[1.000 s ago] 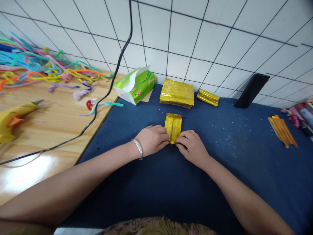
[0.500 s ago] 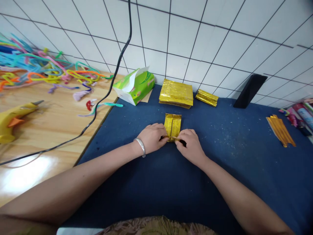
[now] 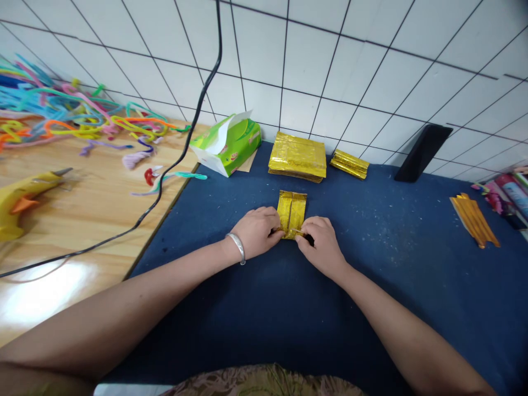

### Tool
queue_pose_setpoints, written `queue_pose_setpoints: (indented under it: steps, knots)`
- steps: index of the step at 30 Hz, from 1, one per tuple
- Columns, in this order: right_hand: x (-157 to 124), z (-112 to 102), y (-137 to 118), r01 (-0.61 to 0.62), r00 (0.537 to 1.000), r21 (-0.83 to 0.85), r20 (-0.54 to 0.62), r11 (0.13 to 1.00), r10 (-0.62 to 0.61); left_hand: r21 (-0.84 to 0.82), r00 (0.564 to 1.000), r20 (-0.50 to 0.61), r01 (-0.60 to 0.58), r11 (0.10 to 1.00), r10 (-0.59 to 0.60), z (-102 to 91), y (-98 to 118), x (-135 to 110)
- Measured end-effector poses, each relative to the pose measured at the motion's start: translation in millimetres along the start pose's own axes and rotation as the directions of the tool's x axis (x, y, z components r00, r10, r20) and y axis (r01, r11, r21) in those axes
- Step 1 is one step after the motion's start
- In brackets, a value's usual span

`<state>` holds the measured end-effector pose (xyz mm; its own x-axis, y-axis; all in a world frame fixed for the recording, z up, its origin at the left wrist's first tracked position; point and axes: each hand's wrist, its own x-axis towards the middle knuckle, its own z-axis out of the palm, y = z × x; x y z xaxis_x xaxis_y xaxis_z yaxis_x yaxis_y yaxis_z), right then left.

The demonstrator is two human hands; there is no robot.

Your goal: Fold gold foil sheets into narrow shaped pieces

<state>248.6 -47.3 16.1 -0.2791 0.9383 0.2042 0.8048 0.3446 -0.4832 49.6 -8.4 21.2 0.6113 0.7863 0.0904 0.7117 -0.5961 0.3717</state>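
Blue felt mat [image 3: 371, 264] bears folded gold foil paper rectangle [image 3: 292, 209], lying flat between the hands. Its near edge is pinched by left hand [image 3: 256, 231] and right hand [image 3: 322, 245], fingertips closed tight on the foil. Beyond-left of the grip: green cardboard tissue box [image 3: 235, 146], white tissue [image 3: 223, 127] sticking out the top. Versus a second ago, near edge is turned up and hands have barely shifted.

Near edge of folded gold paper [image 3: 292, 210] beneath fingers [image 3: 274, 230]; glue gun [image 3: 25, 193] partly off-frame
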Motion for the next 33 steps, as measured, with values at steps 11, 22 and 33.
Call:
queue_pose_setpoints:
  steps: [11,22,33]
  knots:
    - [1.6,-3.2,1.4,0.028,0.999,0.064,0.042,0.998,-0.031,-0.019,0.998,0.028,-0.056,0.998,0.057,-1.9,-6.2,1.3]
    - [0.6,-3.4,0.9,0.031,0.999,0.081,0.024,0.996,-0.033,-0.204,0.982,0.093,-0.14,0.969,0.162,-13.1,-14.5,4.6]
    - [5.9,-0.3,4.1,0.014,0.999,0.035,0.031,0.999,-0.016,-0.153,0.989,0.054,-0.13,0.98,0.14,-7.8,-12.2,4.2]
